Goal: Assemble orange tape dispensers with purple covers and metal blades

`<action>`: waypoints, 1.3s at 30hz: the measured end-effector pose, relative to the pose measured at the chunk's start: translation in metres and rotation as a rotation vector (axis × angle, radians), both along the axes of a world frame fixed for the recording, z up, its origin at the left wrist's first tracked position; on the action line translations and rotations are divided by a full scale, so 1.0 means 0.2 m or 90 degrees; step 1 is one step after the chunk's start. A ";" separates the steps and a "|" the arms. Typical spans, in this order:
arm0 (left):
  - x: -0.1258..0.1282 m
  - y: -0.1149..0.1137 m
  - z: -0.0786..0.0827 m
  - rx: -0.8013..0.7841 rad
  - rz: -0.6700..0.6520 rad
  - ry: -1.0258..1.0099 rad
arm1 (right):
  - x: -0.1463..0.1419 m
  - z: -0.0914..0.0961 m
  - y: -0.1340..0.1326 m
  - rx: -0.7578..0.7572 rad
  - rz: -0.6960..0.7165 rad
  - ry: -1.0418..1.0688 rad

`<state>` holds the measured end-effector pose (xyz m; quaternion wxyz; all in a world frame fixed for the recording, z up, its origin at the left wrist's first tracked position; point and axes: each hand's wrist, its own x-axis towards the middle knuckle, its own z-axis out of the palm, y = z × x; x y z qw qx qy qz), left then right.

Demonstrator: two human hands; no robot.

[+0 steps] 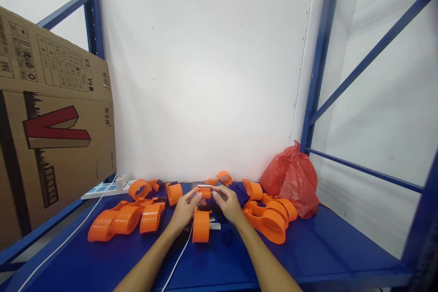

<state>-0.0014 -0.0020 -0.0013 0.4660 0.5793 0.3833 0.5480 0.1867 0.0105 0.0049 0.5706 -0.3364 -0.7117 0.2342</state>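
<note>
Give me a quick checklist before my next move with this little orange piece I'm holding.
1. Small orange piece pinched between left hand and right hand: ok.
2. How its parts fit or line up: cannot tell, too small to see.
3. White cable runs between the forearms and might snag: not ok.
4. Upright orange spool stands just below the hands and may get knocked: not ok.
5. Red bag lies apart from both hands: ok.
</note>
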 end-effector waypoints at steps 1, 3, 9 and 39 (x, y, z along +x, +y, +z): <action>0.00 0.00 0.00 0.000 0.003 -0.004 | 0.00 0.00 0.00 0.007 -0.006 -0.013; 0.00 0.00 0.02 0.000 0.008 -0.015 | 0.00 0.01 -0.01 0.028 -0.028 -0.058; 0.01 -0.01 0.03 0.018 0.020 -0.027 | 0.03 -0.01 -0.01 0.044 -0.254 -0.302; 0.01 0.00 0.00 0.000 0.017 0.011 | 0.02 0.00 -0.01 0.052 -0.204 -0.205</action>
